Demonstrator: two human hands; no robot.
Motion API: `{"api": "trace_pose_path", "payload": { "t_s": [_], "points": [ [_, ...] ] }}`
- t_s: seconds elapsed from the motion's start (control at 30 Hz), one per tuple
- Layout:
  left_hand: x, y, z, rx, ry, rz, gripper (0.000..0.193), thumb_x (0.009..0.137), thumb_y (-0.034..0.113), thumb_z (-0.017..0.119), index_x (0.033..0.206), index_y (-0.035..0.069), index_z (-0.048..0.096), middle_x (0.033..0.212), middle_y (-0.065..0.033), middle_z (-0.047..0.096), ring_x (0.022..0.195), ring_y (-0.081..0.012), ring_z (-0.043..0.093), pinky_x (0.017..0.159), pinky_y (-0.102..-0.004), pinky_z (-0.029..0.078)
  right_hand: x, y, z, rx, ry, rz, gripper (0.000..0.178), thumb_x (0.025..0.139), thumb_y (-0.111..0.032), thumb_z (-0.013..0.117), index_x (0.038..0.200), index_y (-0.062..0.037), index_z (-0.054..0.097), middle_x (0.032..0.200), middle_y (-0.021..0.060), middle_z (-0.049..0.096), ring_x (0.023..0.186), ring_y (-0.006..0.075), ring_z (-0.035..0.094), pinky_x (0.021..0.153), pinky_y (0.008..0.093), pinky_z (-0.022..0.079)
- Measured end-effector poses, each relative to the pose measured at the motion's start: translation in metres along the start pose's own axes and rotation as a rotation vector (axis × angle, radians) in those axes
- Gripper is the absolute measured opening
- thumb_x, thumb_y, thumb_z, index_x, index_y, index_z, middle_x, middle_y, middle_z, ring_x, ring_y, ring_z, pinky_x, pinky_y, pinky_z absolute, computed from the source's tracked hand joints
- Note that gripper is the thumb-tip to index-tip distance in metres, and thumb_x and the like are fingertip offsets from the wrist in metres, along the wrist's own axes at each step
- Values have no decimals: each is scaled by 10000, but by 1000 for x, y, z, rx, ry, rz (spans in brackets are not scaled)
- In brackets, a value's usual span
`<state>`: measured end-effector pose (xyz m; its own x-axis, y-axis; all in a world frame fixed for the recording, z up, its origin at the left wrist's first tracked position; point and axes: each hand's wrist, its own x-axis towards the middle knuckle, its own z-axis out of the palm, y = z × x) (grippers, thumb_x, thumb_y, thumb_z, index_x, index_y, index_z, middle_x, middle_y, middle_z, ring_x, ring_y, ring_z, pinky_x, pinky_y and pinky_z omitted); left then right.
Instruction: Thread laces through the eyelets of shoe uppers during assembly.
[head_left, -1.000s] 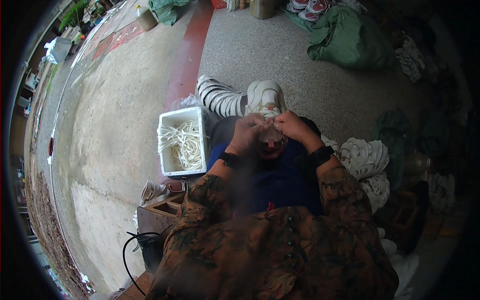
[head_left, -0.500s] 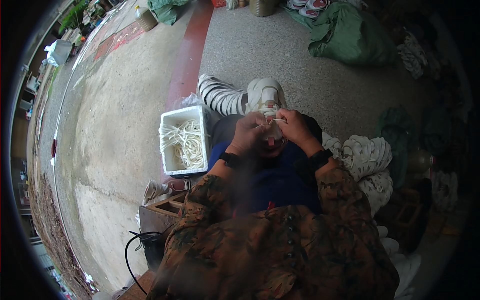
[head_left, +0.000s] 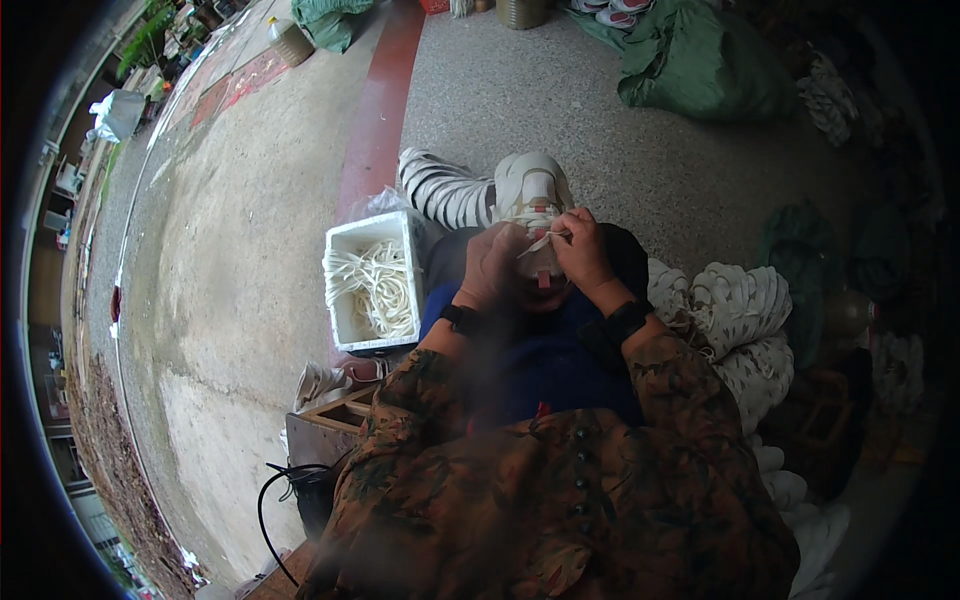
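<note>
A white sneaker point(head_left: 536, 182) with pinkish-red parts on its tongue rests on my lap, toe pointing away from me. My right hand point(head_left: 583, 250) pinches a white shoelace point(head_left: 541, 241) over the shoe's upper, a short end sticking out to the left of the fingers. On the other side of the tongue, my left hand point(head_left: 492, 262) is curled against the shoe. Its fingertips are partly hidden, and I cannot make out what lies between them.
Left of my knees, a white foam box point(head_left: 337, 335) holds loose white laces point(head_left: 380, 290). Beyond it is a row of stacked white shoes point(head_left: 445, 192). More white shoes point(head_left: 742, 305) are piled at my right. A wooden crate point(head_left: 330, 415) stands near my left elbow; a green sack point(head_left: 700, 75) lies ahead.
My right hand has drawn slightly up and away from my left, and a lace end now shows between them. The sneaker stays in place on my lap.
</note>
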<state>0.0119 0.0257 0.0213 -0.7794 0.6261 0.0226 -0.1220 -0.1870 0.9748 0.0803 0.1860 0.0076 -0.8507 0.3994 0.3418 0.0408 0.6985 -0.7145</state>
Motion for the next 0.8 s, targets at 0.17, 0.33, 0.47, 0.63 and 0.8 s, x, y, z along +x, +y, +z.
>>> {"api": "trace_pose_path", "payload": {
  "t_s": [0.17,0.33,0.47,0.63,0.8],
  "points": [
    [14,-42,-15,247,259,62,197,829,194,580,870,9,638,812,-120,643,727,-208,608,704,-324,472,-1,-2,10,-4,53,-91,125,655,36,664,740,-49,631,820,97,528,849,249,549,755,323,465],
    [21,-33,-9,549,115,134,189,805,115,610,950,7,664,863,-119,668,814,-212,624,743,-304,492,-3,8,11,81,97,-35,86,644,-12,660,700,-73,638,796,103,522,824,274,526,737,344,455],
    [24,-32,-9,784,41,227,190,776,188,614,915,76,680,826,-121,652,803,-317,622,727,-372,489,-3,9,12,106,104,-14,87,640,-23,668,707,-74,651,824,102,516,836,264,523,749,331,451],
    [23,-26,-17,917,10,326,158,744,225,634,847,112,675,806,-104,648,801,-309,616,710,-382,489,-7,5,2,70,55,-82,130,667,-20,668,791,-57,662,871,108,532,868,263,538,776,337,460],
    [9,-7,-40,271,230,54,71,818,92,658,816,25,635,723,0,622,648,-67,538,613,-211,445,-11,-10,-4,81,28,-164,194,694,-59,656,887,-69,679,869,123,551,849,285,557,752,362,478]
  ]
}}
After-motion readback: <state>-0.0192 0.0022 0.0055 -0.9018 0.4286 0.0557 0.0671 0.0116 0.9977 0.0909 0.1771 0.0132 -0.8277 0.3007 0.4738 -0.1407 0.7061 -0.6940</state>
